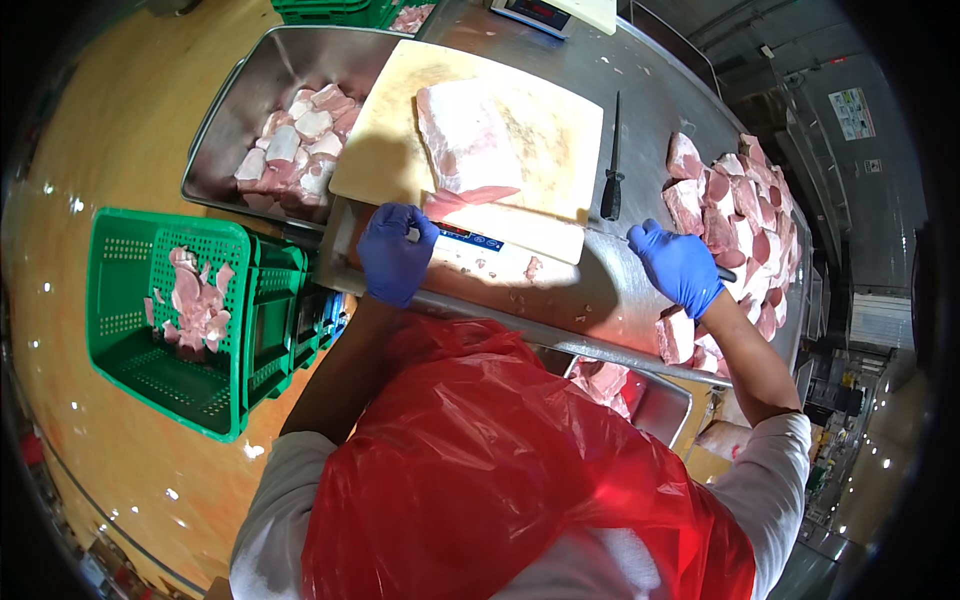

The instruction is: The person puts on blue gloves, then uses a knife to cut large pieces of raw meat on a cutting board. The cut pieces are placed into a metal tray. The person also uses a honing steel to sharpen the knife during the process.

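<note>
A large pale slab of meat [470, 135] with a pink flap along its near edge lies on the cream cutting board [560, 130]. Close to that flap, at the board's near left corner, is my left hand [397, 255] in a blue glove. Its fingers are curled into a pinch; whether anything is in them is hidden. My right hand [675, 265], also blue-gloved, is closed in a fist to the right of the board. The black handle [726, 273] of what looks like a knife pokes out behind that fist; no blade shows clearly. A black-handled sharpening steel [613, 185] lies beside the board.
Many cut meat pieces [740, 210] are heaped at the table's right. A metal tub [225, 150] with meat chunks stands left of the board, above a green crate [170, 390] holding trimmings. Small scraps [533, 268] lie near the board's front. A scale [535, 15] sits at the far end.
</note>
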Demonstrator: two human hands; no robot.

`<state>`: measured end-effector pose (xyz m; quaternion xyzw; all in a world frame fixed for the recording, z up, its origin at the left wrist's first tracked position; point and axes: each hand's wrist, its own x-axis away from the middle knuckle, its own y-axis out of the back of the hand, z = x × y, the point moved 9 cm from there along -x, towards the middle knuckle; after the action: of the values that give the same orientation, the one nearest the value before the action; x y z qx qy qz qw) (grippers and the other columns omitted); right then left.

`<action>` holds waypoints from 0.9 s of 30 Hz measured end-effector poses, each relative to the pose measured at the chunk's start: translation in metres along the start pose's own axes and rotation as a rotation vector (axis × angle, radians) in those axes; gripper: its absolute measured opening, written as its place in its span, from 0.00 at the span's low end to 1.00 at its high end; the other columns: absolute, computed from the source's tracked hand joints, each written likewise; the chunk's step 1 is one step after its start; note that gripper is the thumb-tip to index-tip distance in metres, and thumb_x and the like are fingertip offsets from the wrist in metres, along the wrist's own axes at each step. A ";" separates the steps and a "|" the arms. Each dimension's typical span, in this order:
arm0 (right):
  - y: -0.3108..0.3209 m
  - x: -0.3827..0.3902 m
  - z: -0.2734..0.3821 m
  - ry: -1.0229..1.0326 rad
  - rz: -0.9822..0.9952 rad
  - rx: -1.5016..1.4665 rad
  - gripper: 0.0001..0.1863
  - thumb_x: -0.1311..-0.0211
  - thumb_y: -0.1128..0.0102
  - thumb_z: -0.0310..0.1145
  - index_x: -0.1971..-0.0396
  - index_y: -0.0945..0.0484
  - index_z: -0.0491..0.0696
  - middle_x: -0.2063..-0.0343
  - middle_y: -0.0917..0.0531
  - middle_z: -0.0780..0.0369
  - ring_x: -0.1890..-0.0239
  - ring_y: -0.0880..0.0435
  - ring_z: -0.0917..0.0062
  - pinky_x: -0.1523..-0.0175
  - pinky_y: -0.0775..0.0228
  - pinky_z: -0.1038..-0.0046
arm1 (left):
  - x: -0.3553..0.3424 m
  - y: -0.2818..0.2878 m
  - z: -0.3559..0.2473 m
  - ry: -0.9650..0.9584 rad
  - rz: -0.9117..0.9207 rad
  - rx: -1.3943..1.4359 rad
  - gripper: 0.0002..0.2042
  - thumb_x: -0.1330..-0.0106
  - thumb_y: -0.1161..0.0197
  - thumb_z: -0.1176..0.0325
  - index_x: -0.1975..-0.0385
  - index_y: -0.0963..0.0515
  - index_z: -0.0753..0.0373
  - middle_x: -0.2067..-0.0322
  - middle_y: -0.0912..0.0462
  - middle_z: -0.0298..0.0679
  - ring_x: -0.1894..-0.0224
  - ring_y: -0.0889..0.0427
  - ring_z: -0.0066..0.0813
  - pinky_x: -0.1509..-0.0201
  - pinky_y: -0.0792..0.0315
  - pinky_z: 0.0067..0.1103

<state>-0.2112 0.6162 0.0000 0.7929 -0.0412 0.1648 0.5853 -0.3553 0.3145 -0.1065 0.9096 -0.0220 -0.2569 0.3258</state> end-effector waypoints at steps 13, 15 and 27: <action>0.040 -0.112 0.114 -0.025 -0.269 -0.451 0.14 0.34 0.49 0.30 0.49 0.30 0.49 0.58 0.18 0.49 0.64 0.14 0.53 0.63 0.21 0.55 | 0.000 -0.013 -0.014 -0.108 0.067 0.155 0.09 0.45 0.30 0.73 0.65 0.20 0.60 0.59 0.22 0.43 0.64 0.17 0.38 0.60 0.22 0.31; 0.031 -0.095 0.102 0.001 -0.255 -0.394 0.14 0.35 0.48 0.30 0.50 0.31 0.50 0.61 0.18 0.49 0.66 0.14 0.53 0.65 0.21 0.55 | 0.004 -0.008 -0.012 -0.119 0.025 0.170 0.09 0.46 0.30 0.75 0.67 0.21 0.60 0.62 0.22 0.42 0.64 0.18 0.38 0.60 0.22 0.31; -0.036 0.050 -0.018 -0.373 -0.551 -0.768 0.09 0.26 0.44 0.32 0.60 0.24 0.41 0.80 0.21 0.59 0.83 0.25 0.75 0.75 0.32 0.72 | 0.007 0.242 0.126 0.635 0.110 -0.884 0.17 0.33 0.37 0.57 0.55 0.16 0.65 0.62 0.14 0.53 0.60 0.15 0.51 0.54 0.24 0.36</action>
<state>-0.1584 0.6507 -0.0127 0.5178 0.0082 -0.1672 0.8390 -0.3787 0.0498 -0.0463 0.7165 0.1399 0.0630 0.6805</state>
